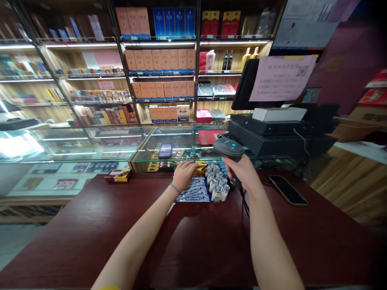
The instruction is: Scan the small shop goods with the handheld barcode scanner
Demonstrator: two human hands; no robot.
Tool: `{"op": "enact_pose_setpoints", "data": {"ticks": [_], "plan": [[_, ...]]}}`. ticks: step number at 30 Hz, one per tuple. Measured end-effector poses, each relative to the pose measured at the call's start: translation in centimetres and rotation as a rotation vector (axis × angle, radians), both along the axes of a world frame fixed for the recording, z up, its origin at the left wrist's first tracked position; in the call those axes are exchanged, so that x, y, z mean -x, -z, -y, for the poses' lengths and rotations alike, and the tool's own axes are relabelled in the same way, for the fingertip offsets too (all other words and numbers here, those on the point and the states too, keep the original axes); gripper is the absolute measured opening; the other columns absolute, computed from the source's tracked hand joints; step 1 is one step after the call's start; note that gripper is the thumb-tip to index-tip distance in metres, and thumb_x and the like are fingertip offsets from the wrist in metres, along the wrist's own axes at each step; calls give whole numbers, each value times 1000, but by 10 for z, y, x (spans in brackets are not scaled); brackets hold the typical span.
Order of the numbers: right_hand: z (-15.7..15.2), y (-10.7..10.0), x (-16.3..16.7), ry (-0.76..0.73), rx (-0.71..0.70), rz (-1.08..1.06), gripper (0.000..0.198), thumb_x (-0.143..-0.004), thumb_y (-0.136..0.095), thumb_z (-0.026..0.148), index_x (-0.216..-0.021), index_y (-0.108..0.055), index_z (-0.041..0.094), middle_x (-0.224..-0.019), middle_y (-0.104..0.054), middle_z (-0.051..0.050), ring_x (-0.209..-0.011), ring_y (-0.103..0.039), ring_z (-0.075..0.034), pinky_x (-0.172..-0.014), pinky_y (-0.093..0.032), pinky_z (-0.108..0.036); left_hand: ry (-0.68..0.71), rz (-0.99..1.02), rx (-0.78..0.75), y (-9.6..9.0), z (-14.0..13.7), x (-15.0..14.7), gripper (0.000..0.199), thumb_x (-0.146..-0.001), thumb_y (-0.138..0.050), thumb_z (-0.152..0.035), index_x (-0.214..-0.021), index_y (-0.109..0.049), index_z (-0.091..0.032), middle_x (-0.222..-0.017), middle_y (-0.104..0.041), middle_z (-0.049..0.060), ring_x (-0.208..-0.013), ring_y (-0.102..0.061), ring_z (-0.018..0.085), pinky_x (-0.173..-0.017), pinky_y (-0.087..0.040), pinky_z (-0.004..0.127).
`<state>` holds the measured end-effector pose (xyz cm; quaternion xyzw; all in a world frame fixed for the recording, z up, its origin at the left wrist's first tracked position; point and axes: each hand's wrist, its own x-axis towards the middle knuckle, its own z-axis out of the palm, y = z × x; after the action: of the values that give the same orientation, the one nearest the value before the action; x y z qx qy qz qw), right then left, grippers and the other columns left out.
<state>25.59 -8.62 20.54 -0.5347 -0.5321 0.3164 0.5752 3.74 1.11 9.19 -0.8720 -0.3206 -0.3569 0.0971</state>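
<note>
My right hand (245, 171) is wrapped round the handle of a dark handheld barcode scanner (229, 147), whose head points left and shows a small blue light. A cord hangs below it. My left hand (185, 175), with a thin band at the wrist, lies palm down with its fingers stretched forward, beside a stack of yellow packs (200, 168). Whether its fingertips press on a pack is hard to see. Just below that hand are blue-and-white packets (195, 191) laid in rows. To their right stand several small clear bottles with silvery lids (216, 187) in a cluster.
A phone (288, 189) lies on the dark red counter (121, 229) at right. More yellow and red packs (118, 175) sit at left. Behind is a glass display case (178, 139). A monitor (246, 84) with a paper sheet stands above a black cash drawer (260, 139); stocked shelves line the wall.
</note>
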Motion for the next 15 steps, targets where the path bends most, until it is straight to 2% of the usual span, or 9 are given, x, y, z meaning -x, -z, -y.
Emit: {"op": "enact_pose_setpoints", "data": {"ticks": [3, 6, 8, 13, 15], "plan": [[0, 0, 6, 2, 13, 5, 28, -75, -74, 38, -71, -49, 26, -47, -51, 6, -33, -44, -12, -35, -35, -27, 19, 76, -8, 1, 8, 26, 28, -101, -50, -20, -123, -66, -25, -126, -72, 8, -121, -65, 22, -105, -50, 41], [-1, 1, 14, 26, 42, 49, 25, -76, -73, 38, -72, -51, 26, -47, -53, 5, -34, -45, -13, -35, -36, -28, 45, 220, 40, 13, 18, 57, 23, -101, -49, -23, -117, -66, -24, -124, -72, 8, -119, -67, 21, -104, -52, 39], [-3, 4, 20, 31, 44, 81, 24, -77, -73, 38, -71, -52, 26, -47, -54, 4, -35, -47, -14, -37, -37, -28, 2, 397, 105, 26, 25, 79, 21, -100, -50, -26, -117, -63, -24, -122, -72, 8, -116, -68, 20, -101, -54, 38], [-6, 12, 42, -24, 47, 134, 24, -78, -72, 41, -73, -53, 26, -45, -54, 4, -36, -49, -16, -40, -40, -29, -255, 940, 321, 53, 27, 127, 24, -92, -65, -38, -107, -59, -21, -100, -73, 5, -93, -72, 20, -84, -59, 33], [-6, 15, 53, -48, 48, 144, 24, -79, -71, 42, -79, -55, 26, -46, -55, 4, -37, -50, -16, -40, -40, -29, -263, 1146, 444, 58, 21, 143, 28, -86, -71, -40, -101, -57, -20, -96, -72, 5, -90, -72, 20, -79, -60, 33]]}}
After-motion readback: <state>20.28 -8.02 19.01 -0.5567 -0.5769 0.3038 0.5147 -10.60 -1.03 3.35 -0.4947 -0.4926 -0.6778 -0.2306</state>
